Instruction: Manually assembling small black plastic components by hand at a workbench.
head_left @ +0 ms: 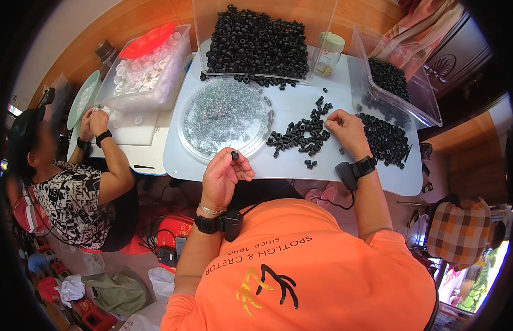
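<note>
The person's left hand (222, 173) pinches a small black plastic piece (235, 155) at its fingertips, by the near edge of the clear round plastic tray (268, 114). The right hand (349, 132), fingertips close together, is nearer the scattered black hollow pieces (292, 137) on the pale bench (289, 169), lying to its left; whether it grips one cannot be told.

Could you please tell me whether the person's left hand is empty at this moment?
No, the left hand holds a small black piece at its fingertips.
</note>
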